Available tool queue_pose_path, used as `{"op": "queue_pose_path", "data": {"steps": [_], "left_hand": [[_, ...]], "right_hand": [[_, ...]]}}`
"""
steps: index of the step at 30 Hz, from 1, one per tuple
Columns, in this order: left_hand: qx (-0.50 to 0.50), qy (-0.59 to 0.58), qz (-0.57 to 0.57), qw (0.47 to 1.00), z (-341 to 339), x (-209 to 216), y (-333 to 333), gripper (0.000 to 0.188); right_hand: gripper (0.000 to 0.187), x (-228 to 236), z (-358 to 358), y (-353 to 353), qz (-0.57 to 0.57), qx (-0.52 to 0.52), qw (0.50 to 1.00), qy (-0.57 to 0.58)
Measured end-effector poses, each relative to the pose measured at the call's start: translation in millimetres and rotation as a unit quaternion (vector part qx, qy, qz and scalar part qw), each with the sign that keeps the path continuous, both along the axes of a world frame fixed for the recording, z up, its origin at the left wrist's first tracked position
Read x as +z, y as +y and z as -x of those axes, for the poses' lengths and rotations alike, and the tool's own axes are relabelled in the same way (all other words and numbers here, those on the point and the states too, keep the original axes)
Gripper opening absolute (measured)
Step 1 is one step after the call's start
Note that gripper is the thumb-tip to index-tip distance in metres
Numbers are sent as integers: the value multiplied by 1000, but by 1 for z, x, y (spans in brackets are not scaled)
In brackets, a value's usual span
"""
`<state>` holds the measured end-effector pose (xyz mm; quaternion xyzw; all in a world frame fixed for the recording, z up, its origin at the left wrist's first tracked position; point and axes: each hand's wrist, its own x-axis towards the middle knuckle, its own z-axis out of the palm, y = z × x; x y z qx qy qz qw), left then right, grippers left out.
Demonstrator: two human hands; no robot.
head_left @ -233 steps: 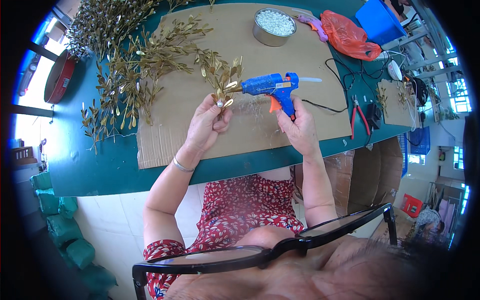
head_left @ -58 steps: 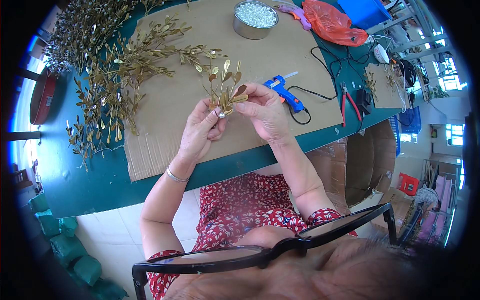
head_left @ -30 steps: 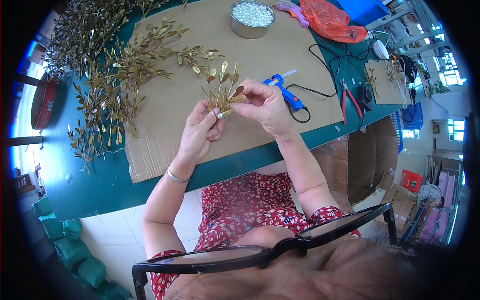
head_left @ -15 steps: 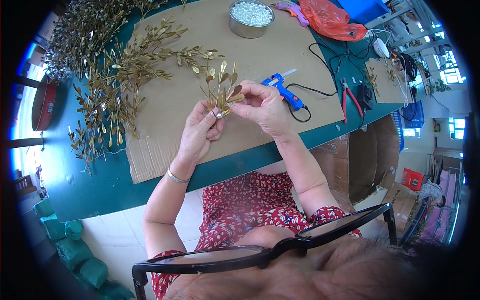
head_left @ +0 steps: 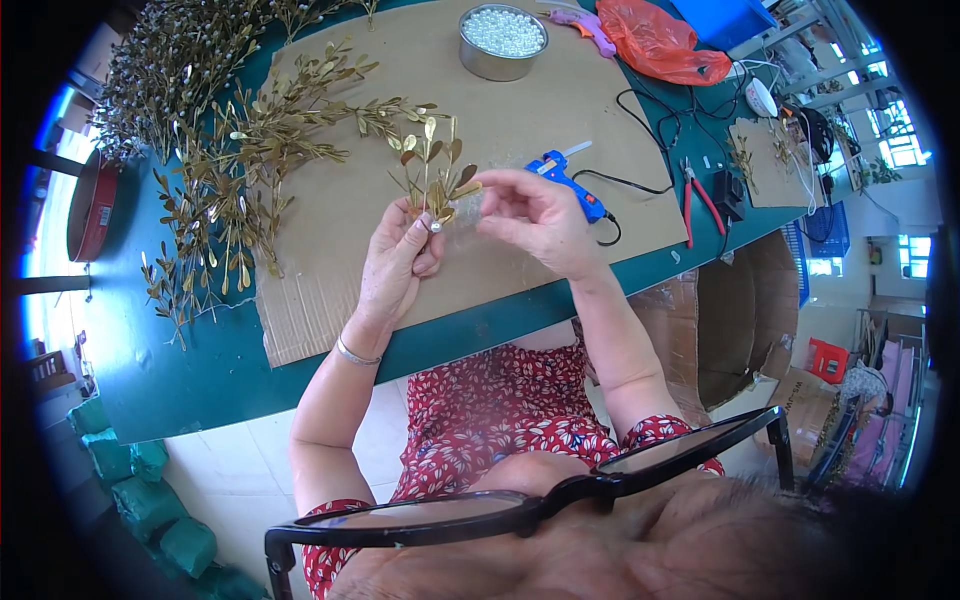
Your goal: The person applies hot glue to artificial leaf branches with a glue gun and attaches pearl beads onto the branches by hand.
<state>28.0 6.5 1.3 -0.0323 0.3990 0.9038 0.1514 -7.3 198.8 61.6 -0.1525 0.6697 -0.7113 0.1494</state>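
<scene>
My left hand [head_left: 400, 250] pinches an artificial gold-leaf sprig [head_left: 430, 165] low on its stems, and the leaves fan upward. A white pearl bead [head_left: 436, 227] shows beside the left thumb tip. Just right of the sprig is my right hand [head_left: 545, 222], its thumb and fingers apart with nothing visible between them. A leaf tip ends close to its index finger; whether they touch I cannot tell. Behind that hand lies a blue glue gun [head_left: 568, 185] on the cardboard sheet [head_left: 360, 300]. More gold-leaf sprigs [head_left: 235, 190] are spread to the left.
At the back, a round metal tin [head_left: 500, 62] holds white pearl beads. A pink glue gun [head_left: 590, 30], red plastic bag [head_left: 660, 45] and blue bin [head_left: 725, 18] lie at the far right. Red-handled pliers [head_left: 703, 205] rest near the table's right edge. Silvery-berried stems [head_left: 175, 70] crowd the far left.
My right hand has let go of the sprig and moved a little right, its fingers spreading apart. My left hand keeps its pinch on the sprig, nearly still.
</scene>
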Motion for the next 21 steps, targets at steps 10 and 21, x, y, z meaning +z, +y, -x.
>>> {"op": "queue_pose_path", "data": {"steps": [10, 21], "left_hand": [[108, 71, 76, 989, 0, 5, 0, 26], [76, 50, -14, 996, 4, 0, -11, 15]], "right_hand": [[26, -27, 5, 84, -506, -157, 835, 148], [34, -18, -24, 95, -52, -233, 970, 48]]}}
